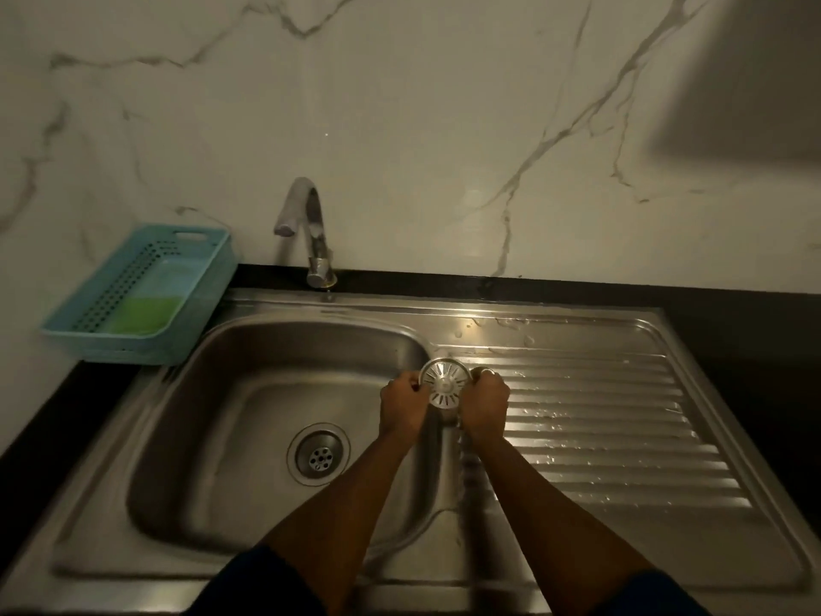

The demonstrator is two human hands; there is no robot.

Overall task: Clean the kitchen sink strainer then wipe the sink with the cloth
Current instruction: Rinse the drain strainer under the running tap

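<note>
Both hands hold the round metal strainer [444, 385] up in the air, over the right edge of the sink [266, 393] bowl, just beside the ridged draining board [599, 420]. The left hand [405, 404] is closed on its left rim and the right hand [485, 404] is closed on its right rim, with its slotted face turned up toward the camera. The drain hole [318, 453] in the bowl sits open, with no strainer in it.

The strainer looks small, light and stiff — thin shiny steel that will not bend. It is probably wet, so it may be slippery. The rim is the best place to pinch it, or the little knob in the middle.

A green cloth [146, 312] lies in the blue basket [204, 277] on the bench, left of the tap [306, 233] — not used yet.
</note>
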